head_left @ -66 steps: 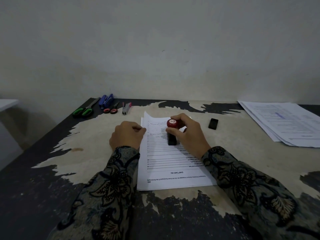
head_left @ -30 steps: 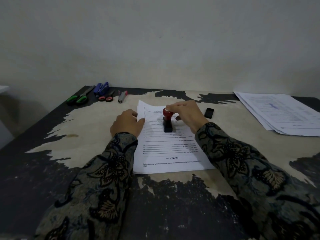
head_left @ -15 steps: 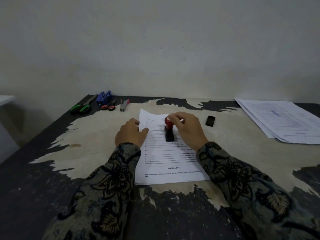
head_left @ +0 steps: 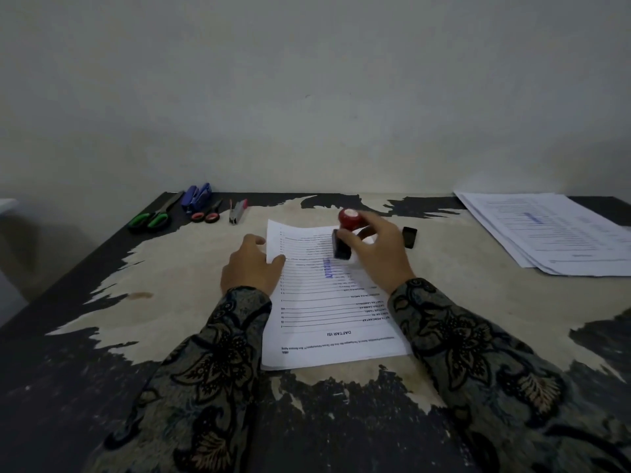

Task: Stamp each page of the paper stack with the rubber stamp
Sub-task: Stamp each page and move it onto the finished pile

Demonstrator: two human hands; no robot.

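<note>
A printed paper stack (head_left: 327, 322) lies in the middle of the worn table, its top page headed "DAFTAR ISI". My right hand (head_left: 379, 254) grips the rubber stamp (head_left: 345, 237), red knob up and black base tilted, lifted just off the page. A blue stamp mark (head_left: 328, 268) shows on the page below and left of the stamp. My left hand (head_left: 251, 266) rests on the stack's left edge with its fingers curled, thumb on the paper.
A second pile of stamped pages (head_left: 549, 230) lies at the far right. A small black stamp cap or pad (head_left: 409, 236) sits right of my hand. Green-handled scissors (head_left: 153, 216), a blue stapler (head_left: 196, 197), red-handled scissors (head_left: 208, 215) and a staple remover (head_left: 237, 211) line the back left.
The stamp was pressed upright on the page; now my right hand has lifted and tilted it toward the far right, uncovering a blue imprint. My left hand stays on the page edge.
</note>
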